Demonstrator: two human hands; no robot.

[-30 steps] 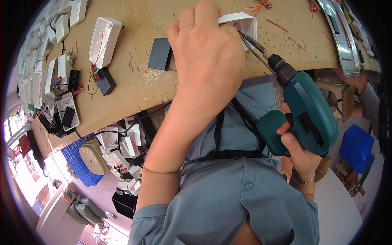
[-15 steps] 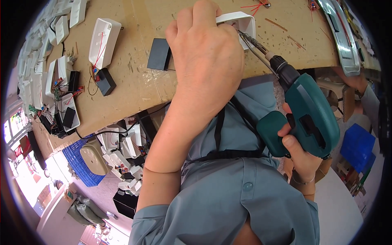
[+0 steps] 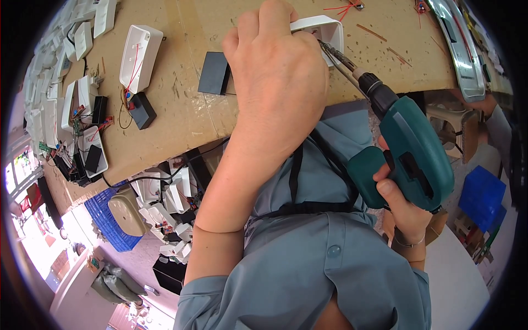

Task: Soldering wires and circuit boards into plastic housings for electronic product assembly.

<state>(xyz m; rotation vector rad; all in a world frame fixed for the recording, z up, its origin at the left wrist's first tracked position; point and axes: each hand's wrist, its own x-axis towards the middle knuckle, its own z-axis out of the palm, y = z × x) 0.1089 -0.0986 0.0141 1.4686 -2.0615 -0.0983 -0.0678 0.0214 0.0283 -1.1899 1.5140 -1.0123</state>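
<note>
My left hand (image 3: 280, 77) is closed on a white plastic casing (image 3: 333, 28) at the table's front edge. Its back faces up and hides most of the casing; the fingertips are out of sight. In my right hand (image 3: 400, 206) is a green cordless drill (image 3: 421, 148), gripped by its handle. The drill's long bit slants up and left, and its tip reaches into the open casing. A black rectangular box (image 3: 213, 72) lies just left of my left hand. Farther left stands another open white casing (image 3: 141, 58) with red wires, leading to a second black box (image 3: 143, 110).
White casings (image 3: 55, 71) pile up along the table's left side, with circuit boards and black boxes. A long metal tray (image 3: 459, 52) sits at the right. Below the table are a blue basket (image 3: 113, 220) and more casings (image 3: 176, 192). Another person's arm (image 3: 495, 118) shows at far right.
The drill has shifted slightly up and left with my right hand, its bit still in the casing. My left hand stays almost where it was.
</note>
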